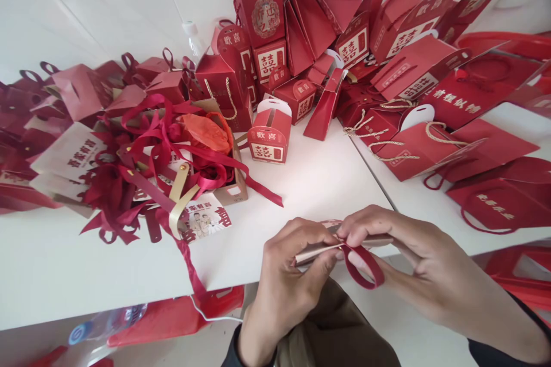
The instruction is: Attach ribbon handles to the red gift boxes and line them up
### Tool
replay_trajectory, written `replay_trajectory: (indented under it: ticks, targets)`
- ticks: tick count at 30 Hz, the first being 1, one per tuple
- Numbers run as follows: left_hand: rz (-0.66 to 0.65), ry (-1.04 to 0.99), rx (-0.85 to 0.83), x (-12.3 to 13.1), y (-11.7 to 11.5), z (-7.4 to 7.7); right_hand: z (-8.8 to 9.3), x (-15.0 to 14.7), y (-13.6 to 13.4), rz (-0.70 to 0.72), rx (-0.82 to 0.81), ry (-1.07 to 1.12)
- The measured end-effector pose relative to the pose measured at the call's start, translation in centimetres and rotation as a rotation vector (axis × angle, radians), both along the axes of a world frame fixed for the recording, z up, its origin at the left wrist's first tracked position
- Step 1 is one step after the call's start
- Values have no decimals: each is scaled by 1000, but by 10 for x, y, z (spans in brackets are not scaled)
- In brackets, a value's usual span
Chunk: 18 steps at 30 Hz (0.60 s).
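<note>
My left hand [290, 269] is closed, its thumb and fingers pinching the pale folded edge of a small gift box [312, 252] at the table's front edge. A dark red strap loop [377, 278] sticks out from that box toward me. My right hand [415, 255] is closed too, with its fingertips at the base of the loop and on the box's far side. Fingers cover most of the box, so its full shape is hidden. Beyond my hands a small red candy box [270, 132] with a rounded top stands upright on the white table [262, 206].
At left, a cardboard box [236, 192] overflows with red ribbons [258, 183], straps and printed cards [206, 218]. Strap-handled boxes [81, 89] crowd behind it. Red gift bags [417, 152] with rope handles fill the right. Below lie a plastic bottle [103, 321] and red stools [181, 318].
</note>
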<state>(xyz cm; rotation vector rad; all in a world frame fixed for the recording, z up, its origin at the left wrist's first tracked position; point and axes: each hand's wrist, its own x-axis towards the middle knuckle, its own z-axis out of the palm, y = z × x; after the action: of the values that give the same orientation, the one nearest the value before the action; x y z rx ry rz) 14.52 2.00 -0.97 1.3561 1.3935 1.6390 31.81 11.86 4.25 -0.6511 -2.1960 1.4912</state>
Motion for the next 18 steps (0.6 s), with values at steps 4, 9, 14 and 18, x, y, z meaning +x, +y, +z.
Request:
replay_trajectory:
  ticks: [4,9,14,18]
  targets:
    - [-32,17,33,-1,-1,-1,1,-1,4,65,-49,40]
    - [-23,23,37,-1,-1,-2,4,-2,4,45,-52,-6]
    - [-42,14,39,-1,0,-4,7,-2,2,38,-71,-41]
    - [-48,11,37,-2,-1,-4,7,-2,3,51,-77,-34]
